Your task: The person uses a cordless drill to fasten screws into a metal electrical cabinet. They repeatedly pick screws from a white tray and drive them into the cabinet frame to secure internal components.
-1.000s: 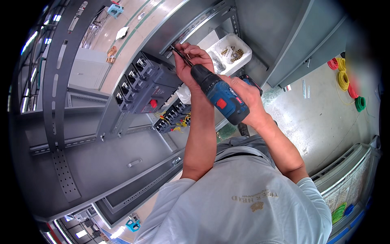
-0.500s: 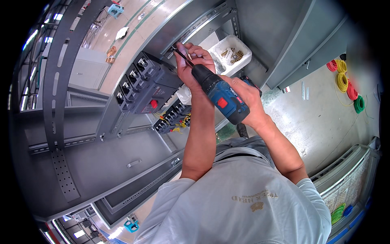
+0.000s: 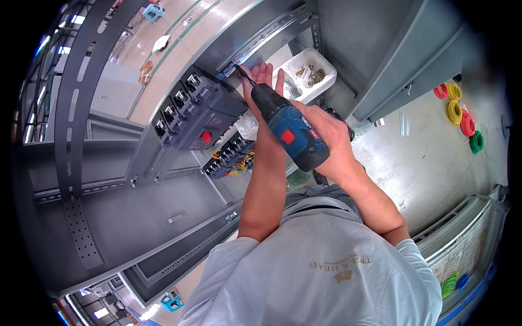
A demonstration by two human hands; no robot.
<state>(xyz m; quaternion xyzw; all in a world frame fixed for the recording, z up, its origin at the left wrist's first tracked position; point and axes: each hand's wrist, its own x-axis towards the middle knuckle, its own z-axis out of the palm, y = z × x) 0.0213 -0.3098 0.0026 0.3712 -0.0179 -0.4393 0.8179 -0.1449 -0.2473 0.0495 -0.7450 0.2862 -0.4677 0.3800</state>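
My right hand (image 3: pixel 333 138) is wrapped round the grip of a blue and black cordless drill (image 3: pixel 296 136). The long thin bit (image 3: pixel 243 73) of the drill points up and left, its tip at the slotted metal rail (image 3: pixel 263 44) of a grey cabinet. Beyond the black chuck, my left hand (image 3: pixel 266 73) is spread with the palm up, the thumb side close beside the bit; I see nothing held in it. Left of the bit, a large dark circuit breaker (image 3: pixel 217 111) with a red knob is mounted on the cabinet. Whether a screw sits at the bit's tip is too small to tell.
A white foam box (image 3: pixel 327 86) with small brass-coloured parts stands right of my left hand. Smaller breakers (image 3: pixel 225 157) with yellow wires sit below the large one. A perforated steel upright (image 3: pixel 70 108) rises at left. Coloured wire coils (image 3: pixel 454 113) lie on the floor at right.
My left hand's fingers, earlier curled in a pinch near the bit's tip, have opened and spread. The drill has shifted slightly down and left, its bit still at the rail.
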